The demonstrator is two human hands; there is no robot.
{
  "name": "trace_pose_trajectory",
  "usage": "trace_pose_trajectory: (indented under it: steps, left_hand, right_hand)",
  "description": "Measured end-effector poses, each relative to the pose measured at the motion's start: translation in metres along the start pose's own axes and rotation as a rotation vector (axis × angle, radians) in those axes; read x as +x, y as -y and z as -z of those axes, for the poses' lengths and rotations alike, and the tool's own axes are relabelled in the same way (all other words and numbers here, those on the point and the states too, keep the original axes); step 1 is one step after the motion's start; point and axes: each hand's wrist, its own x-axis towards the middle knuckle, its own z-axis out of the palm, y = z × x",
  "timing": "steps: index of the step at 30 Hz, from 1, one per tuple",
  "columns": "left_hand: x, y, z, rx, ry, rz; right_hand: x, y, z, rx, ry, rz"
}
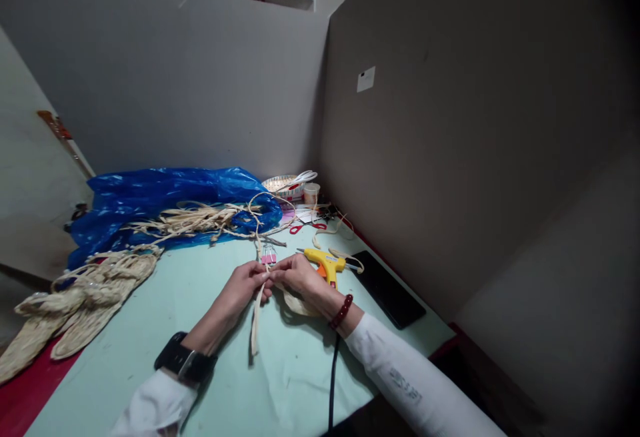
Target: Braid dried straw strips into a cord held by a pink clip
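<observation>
My left hand point(249, 281) and my right hand point(297, 277) meet near the middle of the table, both closed on strands of pale dried fibre. One flat fibre strip point(257, 323) hangs down toward me from between my fingers. Another loops out under my right hand. Beyond my fingertips a braided cord point(259, 240) runs away, with a pink binder clip point(269, 258) on it or right beside it; which, I cannot tell. Just right of my right hand lies a yellow glue gun point(327, 263) with an orange trigger. My fingers partly hide the strands.
A blue plastic bag point(165, 187) with a bundle of fibre strips point(195, 220) lies at the back left. Woven sandals point(107, 297) rest at the left edge. Red-handled scissors point(307, 227), a small tub point(311, 192) and a black phone-like slab point(393, 290) are beyond and right. A black cable point(333, 383) crosses the front.
</observation>
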Motion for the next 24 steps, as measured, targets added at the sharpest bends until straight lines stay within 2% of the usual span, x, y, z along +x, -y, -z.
trace_pose_trajectory:
  steps: [5,8,12,16,19,24]
  left_hand:
    - [0.004,0.003,-0.003,0.026,-0.02,0.009]
    - [0.007,0.008,-0.001,0.108,-0.098,-0.04]
    - [0.005,0.009,-0.001,0.21,-0.198,-0.083]
    - [0.002,0.005,-0.002,0.243,-0.223,-0.077]
    - [0.002,0.006,-0.003,0.198,-0.196,-0.055]
    - [-0.002,0.01,0.0,0.003,-0.069,0.052]
  right_hand:
    - [-0.005,0.007,0.004,-0.125,-0.003,0.081]
    - [-0.01,0.013,0.002,-0.409,-0.042,0.162]
    - [-0.018,0.021,-0.002,-0.799,-0.145,0.163]
    - [-0.026,0.031,-0.003,-1.01,-0.178,0.167]
    - [-0.031,0.035,-0.006,-1.088,-0.128,0.211]
    - [-0.037,0.031,-0.015,-1.196,0.035,0.406]
